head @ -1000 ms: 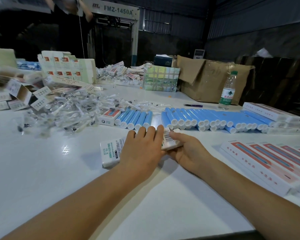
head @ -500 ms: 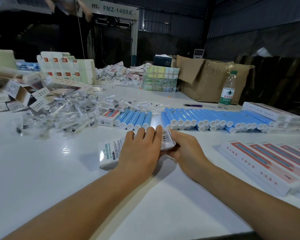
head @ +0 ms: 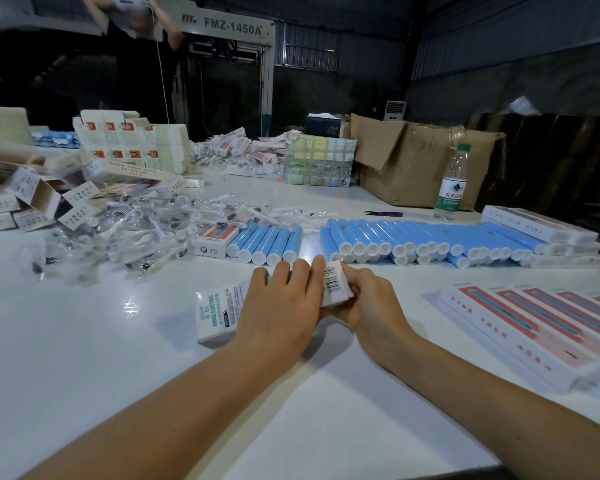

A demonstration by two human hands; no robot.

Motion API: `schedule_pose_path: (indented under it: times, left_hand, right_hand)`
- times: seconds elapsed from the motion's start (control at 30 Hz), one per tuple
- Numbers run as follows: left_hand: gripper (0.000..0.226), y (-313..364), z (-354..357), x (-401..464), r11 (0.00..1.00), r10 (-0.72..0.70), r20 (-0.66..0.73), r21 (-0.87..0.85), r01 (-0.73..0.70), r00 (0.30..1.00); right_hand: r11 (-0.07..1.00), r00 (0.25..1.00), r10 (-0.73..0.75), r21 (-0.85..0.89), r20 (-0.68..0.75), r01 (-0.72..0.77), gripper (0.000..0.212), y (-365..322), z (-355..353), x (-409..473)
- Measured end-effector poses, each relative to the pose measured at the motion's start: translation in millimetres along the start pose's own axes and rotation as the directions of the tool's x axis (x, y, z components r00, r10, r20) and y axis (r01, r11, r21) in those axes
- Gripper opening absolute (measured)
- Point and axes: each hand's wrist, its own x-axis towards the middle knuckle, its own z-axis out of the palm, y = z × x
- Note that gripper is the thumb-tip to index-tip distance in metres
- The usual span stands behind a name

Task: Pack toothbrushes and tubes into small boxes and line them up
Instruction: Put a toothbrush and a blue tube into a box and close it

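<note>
- small box [head: 219, 315] lay flat on white table [head: 84, 358], near blue tubes [head: 413, 240]
- pressed from above by left hand [head: 284, 306], fingers straight
- pinched at barcode end by right hand [head: 368, 299], fingers curled

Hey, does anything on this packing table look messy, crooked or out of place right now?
Yes. The bagged toothbrush heads lie in a loose heap at the left, and open small boxes beside them sit tipped at mixed angles. In the blue tubes, a few at the front lie skewed. The cardboard carton has a torn, sagging flap.
</note>
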Motion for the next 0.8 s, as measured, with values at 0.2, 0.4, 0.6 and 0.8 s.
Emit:
schedule_pose_path:
  times: [0.2, 0.4, 0.6, 0.8]
  left_hand:
    - [0.075, -0.4, -1.6, 0.5, 0.999, -0.041, 0.025, 0.027, 0.041, 0.999]
    - [0.069, -1.9, -0.7, 1.6, 1.0, -0.002, -0.127, 0.0, 0.002, 0.992]
    - [0.071, -0.3, 1.4, -1.4, 0.996, 0.082, -0.173, 0.06, -0.073, 0.981]
    - [0.076, -4.7, 3.2, 3.1, 0.998, -0.055, -0.037, -0.027, 0.054, 0.998]
  right_hand:
    - [0.957, 0.988, -0.135, -0.249, 0.077, 0.15, 0.035, 6.0, -3.3, -2.9]
    - [0.76, 0.923, -0.38, -0.549, 0.059, 0.348, 0.025, -1.1, -6.8, -5.3]
    - [0.535, 0.864, -0.478, -0.727, 0.159, 0.43, 0.024, 4.7, -5.9, -8.5]
    - [0.703, 0.901, -0.421, -0.589, 0.107, 0.398, 0.018, -2.1, -9.0, -6.3]
